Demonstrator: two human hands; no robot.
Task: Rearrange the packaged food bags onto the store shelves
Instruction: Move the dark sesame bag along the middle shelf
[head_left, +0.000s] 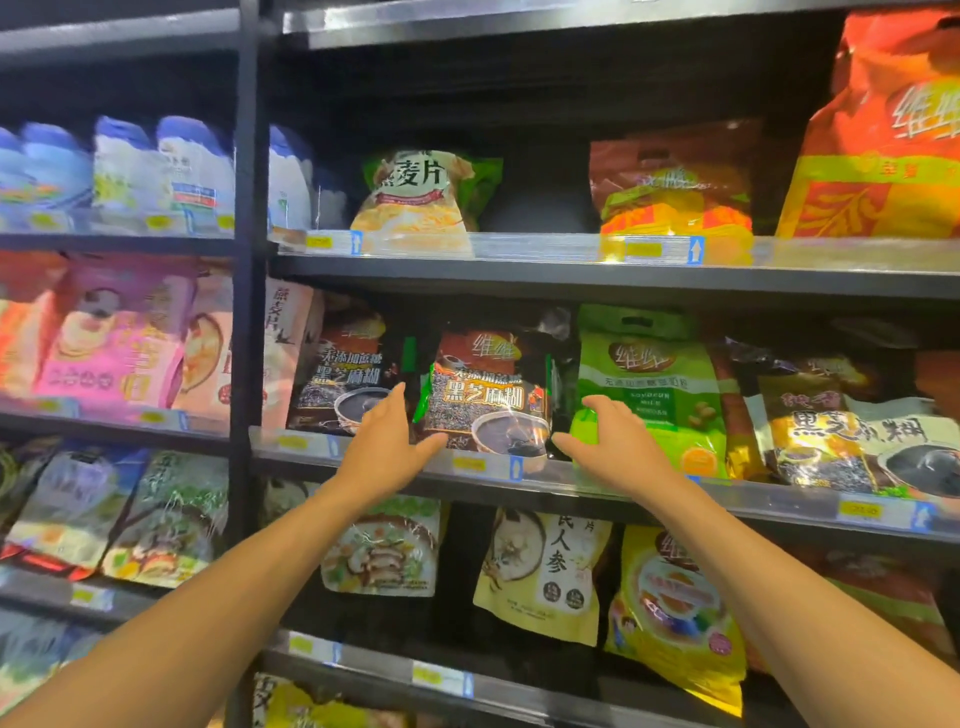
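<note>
Dark glossy plastic sesame-paste bag (485, 395) upright at front edge of middle metal shelf (769, 506). Just left of it, left hand (387, 441), grip released, fingers straight, thumb touching bag's lower left corner. Just right of it, right hand (613, 447), fingers bent over corner of green plastic bag (649, 395); cannot tell if grasping.

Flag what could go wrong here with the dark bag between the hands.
The dark sesame bag stands at the shelf lip, flanked, not gripped, by the left hand and right hand; it could tip forward. The right hand also touches the green bag, which might get shoved askew.
</note>
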